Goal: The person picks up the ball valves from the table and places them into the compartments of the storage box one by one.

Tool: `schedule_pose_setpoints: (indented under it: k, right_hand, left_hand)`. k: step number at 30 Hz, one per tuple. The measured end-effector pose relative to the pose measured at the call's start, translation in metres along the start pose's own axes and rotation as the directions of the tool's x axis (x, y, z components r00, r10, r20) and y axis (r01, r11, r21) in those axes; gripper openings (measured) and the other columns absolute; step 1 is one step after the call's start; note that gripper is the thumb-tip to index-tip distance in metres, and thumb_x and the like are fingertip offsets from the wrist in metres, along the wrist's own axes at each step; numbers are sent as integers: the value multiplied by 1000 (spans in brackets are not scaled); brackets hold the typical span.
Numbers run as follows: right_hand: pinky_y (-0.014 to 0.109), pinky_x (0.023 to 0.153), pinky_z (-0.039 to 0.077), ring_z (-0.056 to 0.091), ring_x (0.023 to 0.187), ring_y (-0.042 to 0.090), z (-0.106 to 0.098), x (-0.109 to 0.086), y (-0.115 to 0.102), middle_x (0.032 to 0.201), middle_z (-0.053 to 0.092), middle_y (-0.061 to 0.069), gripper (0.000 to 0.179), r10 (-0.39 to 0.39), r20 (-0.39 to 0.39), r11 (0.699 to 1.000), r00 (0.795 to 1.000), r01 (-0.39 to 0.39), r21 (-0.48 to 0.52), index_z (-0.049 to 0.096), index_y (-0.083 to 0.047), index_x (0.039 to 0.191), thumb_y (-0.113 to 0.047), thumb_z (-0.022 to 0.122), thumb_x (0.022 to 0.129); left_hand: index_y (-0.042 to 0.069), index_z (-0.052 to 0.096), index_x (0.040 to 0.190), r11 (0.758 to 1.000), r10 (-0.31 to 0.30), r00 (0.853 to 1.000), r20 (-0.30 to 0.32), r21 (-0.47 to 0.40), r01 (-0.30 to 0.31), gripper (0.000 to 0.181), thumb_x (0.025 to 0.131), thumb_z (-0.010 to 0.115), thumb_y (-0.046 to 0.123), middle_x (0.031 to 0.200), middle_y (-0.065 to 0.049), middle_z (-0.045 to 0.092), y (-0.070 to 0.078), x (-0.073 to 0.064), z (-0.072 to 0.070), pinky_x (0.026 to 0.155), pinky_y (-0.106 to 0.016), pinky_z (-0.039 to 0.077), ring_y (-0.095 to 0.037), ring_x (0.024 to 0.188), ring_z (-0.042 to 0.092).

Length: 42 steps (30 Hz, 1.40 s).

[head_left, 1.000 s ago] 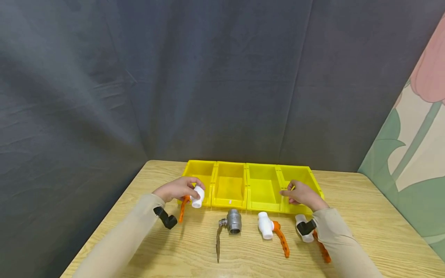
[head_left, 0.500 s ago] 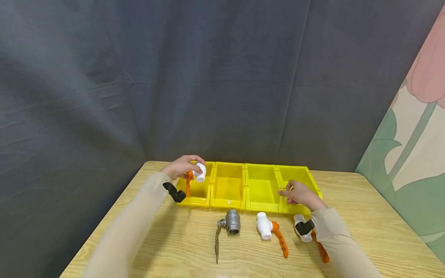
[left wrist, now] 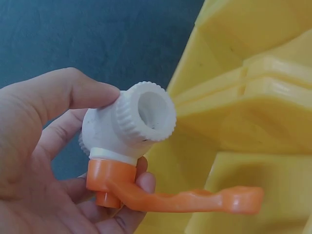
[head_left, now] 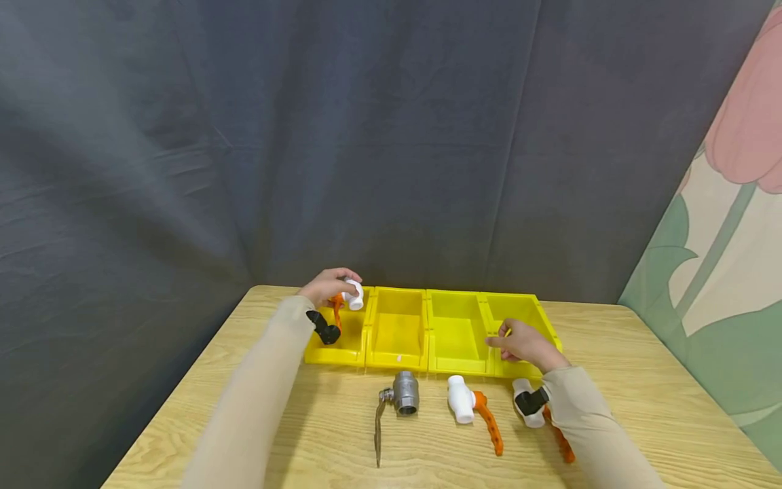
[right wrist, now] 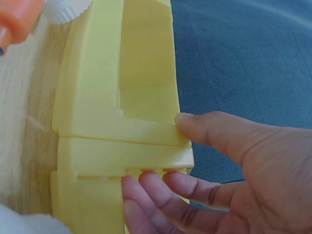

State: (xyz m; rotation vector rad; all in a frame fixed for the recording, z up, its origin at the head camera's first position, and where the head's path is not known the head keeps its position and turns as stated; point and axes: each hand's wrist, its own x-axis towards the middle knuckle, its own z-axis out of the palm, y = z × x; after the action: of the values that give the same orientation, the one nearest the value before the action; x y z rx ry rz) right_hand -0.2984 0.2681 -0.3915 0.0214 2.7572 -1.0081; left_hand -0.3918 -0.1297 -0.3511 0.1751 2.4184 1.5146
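Observation:
My left hand (head_left: 328, 286) holds a white plastic ball valve (left wrist: 117, 117) with an orange lever handle (left wrist: 195, 200), above the leftmost yellow bin (head_left: 351, 355). In the left wrist view the thumb presses the white body and fingers curl behind and below it. Over at the bin row's right side, my right hand (head_left: 525, 343) pinches the paired walls (right wrist: 131, 141) between the two rightmost bins, thumb on one side and fingers on the other. In front of the bins lie a metal ball valve (head_left: 406, 393) and two more white valves, the middle one (head_left: 461, 399) and the right one (head_left: 528, 402).
Two middle bins, one left of centre (head_left: 398, 360) and one right of it (head_left: 459, 365), stand joined in the row. Everything rests on a wooden table (head_left: 330, 435). A dark curtain (head_left: 379, 149) hangs behind, and a flower-patterned panel (head_left: 733, 272) is at the right.
The left hand has carried the white valve up and back from the leftmost bin's front edge to above that bin. The right hand stays at the divider.

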Motion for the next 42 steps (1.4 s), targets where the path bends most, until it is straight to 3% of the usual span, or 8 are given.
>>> schedule_pose_setpoints:
  k: [6, 13, 25, 29, 37, 42]
  right_hand:
    - [26, 61, 49, 54, 62, 16, 2, 0, 1, 75, 55, 10, 33, -1, -7, 1000, 1000, 1, -6, 47, -1, 96, -27, 66, 92]
    - [27, 61, 49, 55, 62, 17, 2, 0, 0, 74, 56, 10, 32, -6, -12, 1000, 1000, 6, -2, 47, -1, 95, -26, 66, 91]
    - [26, 61, 49, 55, 63, 17, 2, 0, -1, 75, 56, 9, 33, 7, -10, 1000, 1000, -7, -6, 46, -1, 95, -27, 66, 91]
    - [26, 62, 50, 55, 63, 16, 2, 1, -1, 77, 54, 10, 32, 4, -8, 1000, 1000, -5, -13, 46, -1, 95, -26, 65, 92]
    - [26, 61, 50, 56, 63, 17, 3, 0, 0, 76, 56, 11, 31, 1, -12, 1000, 1000, -1, -11, 46, -2, 93, -26, 65, 92]
    - [27, 61, 49, 55, 62, 17, 4, -2, -1, 74, 56, 10, 31, -3, -20, 1000, 1000, 3, -10, 46, -2, 93, -26, 65, 92]
  left_hand:
    - [10, 61, 122, 1000, -28, 999, -33, 7, 28, 40, 85, 71, 17, 119, -11, 56, -8, 7, 3, 74, -34, 49, -27, 93, 51]
    - [10, 60, 123, 997, -76, 995, -70, 3, 76, 39, 86, 69, 17, 125, -13, 55, -16, 14, 7, 77, -36, 47, -27, 98, 50]
    - [14, 62, 115, 994, -103, 992, -73, 21, 104, 34, 83, 71, 18, 121, -13, 55, -24, 13, 14, 83, -46, 46, -33, 105, 48]
    - [14, 63, 115, 992, -119, 989, -88, 18, 121, 34, 82, 71, 17, 123, -11, 55, -25, 13, 20, 87, -44, 45, -31, 107, 48]
    - [6, 62, 120, 998, -63, 995, -75, 17, 64, 36, 85, 67, 10, 126, -14, 54, -33, 15, 28, 85, -38, 46, -28, 101, 48]
    - [7, 63, 118, 996, -85, 992, -92, 19, 87, 36, 83, 69, 11, 126, -12, 57, -36, 16, 32, 83, -35, 46, -27, 101, 50]
